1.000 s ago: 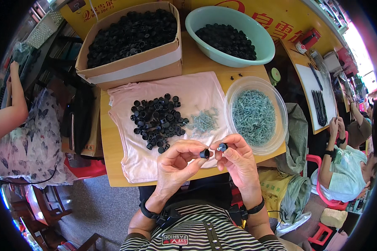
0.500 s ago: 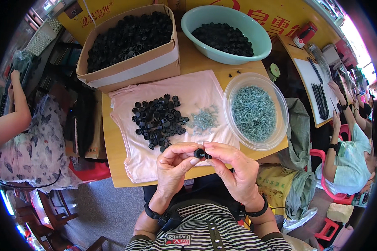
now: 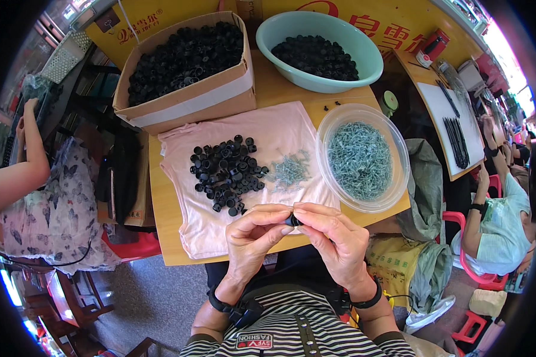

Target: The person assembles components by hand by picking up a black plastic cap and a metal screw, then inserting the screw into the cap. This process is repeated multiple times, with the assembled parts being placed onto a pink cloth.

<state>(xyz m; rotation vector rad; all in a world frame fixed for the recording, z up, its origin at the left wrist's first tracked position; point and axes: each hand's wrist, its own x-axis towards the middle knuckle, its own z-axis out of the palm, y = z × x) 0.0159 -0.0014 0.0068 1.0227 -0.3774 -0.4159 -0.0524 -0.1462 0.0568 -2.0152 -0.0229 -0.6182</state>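
Observation:
Fingertips of my left hand [image 3: 253,235] and my right hand [image 3: 335,235] meet in front of me, pinching a small black plastic cap [image 3: 292,220] between them. Most of the cap is covered by the fingers, so I cannot see how its parts fit together. Just beyond the hands lies a pile of black caps [image 3: 225,172] on a pale pink cloth [image 3: 190,238]. To the right of that pile, a small heap of silvery screws [image 3: 290,170] rests on the cloth. A round clear tub [image 3: 401,190] full of similar screws stands at the cloth's right edge.
At the back, a cardboard box [image 3: 190,101] and a light green basin [image 3: 363,77] hold many black parts. They stand on the wooden table [image 3: 167,250]. One person's arm [image 3: 30,169] shows at left; another person [image 3: 494,214] sits at right by a second table [image 3: 429,113].
My fingers have closed further over the black cap, which is turned and shows less than before. My view has shifted slightly. The piles look unchanged.

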